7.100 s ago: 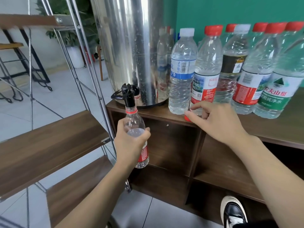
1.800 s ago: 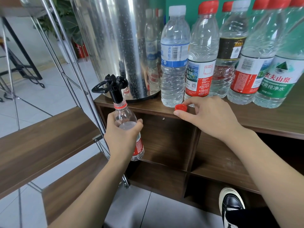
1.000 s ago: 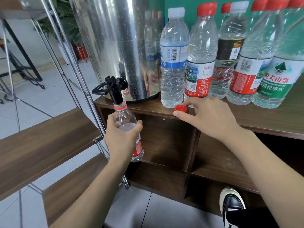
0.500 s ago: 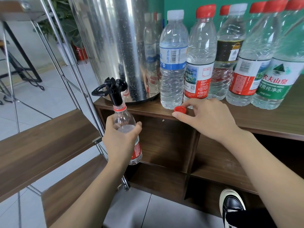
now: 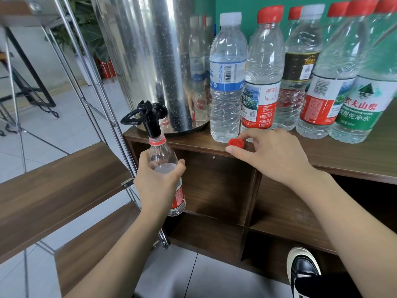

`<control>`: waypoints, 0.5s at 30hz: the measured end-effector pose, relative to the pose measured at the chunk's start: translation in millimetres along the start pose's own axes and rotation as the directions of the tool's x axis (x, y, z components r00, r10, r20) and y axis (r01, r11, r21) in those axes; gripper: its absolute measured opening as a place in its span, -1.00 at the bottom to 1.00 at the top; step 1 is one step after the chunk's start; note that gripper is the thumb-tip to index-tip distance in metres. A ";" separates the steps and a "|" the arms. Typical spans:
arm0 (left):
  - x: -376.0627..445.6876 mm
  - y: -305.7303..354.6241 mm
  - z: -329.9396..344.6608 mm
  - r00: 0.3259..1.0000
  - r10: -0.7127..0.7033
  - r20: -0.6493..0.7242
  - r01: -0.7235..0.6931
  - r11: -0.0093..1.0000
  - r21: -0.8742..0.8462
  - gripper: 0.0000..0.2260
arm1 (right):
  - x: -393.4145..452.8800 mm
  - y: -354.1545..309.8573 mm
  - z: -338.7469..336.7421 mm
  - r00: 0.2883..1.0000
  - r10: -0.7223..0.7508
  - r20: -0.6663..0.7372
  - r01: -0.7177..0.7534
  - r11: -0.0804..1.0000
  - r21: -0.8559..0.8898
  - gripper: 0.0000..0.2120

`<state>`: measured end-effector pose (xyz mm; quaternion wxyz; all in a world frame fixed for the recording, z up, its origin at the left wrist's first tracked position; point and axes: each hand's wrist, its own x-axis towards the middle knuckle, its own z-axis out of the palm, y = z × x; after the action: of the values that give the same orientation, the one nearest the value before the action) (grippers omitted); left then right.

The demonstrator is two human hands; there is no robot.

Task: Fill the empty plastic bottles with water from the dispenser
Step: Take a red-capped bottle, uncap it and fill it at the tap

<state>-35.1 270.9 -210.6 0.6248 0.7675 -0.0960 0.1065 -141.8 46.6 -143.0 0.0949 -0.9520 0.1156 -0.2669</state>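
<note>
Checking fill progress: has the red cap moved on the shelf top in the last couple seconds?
No. The red cap stays at the white-capped bottle's foot, right hand pinching it.

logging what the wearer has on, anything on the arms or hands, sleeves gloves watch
Nothing worn on either: the left hand and right hand are bare, with no gloves, rings, watch or wristband. Both forearms are bare up to the frame's edge, with no sleeve in view.
</note>
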 end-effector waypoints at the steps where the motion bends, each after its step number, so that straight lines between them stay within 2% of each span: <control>1: 0.1 -0.1 0.1 1.000 -0.002 -0.001 0.002 1.000 0.001 -0.57 | 0.1 0.1 0.0 1.000 0.000 0.000 0.000 1.000 -0.005 -0.48; 15: -0.5 2.0 -0.3 1.000 -0.010 0.011 0.010 1.000 -0.008 -0.55 | -0.4 -0.4 -0.3 1.000 -0.008 0.009 0.008 1.000 -0.011 -0.48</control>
<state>-36.2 270.8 -208.8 0.6278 0.7661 -0.0960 0.0990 -142.2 47.0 -142.8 0.0893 -0.9542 0.1126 -0.2623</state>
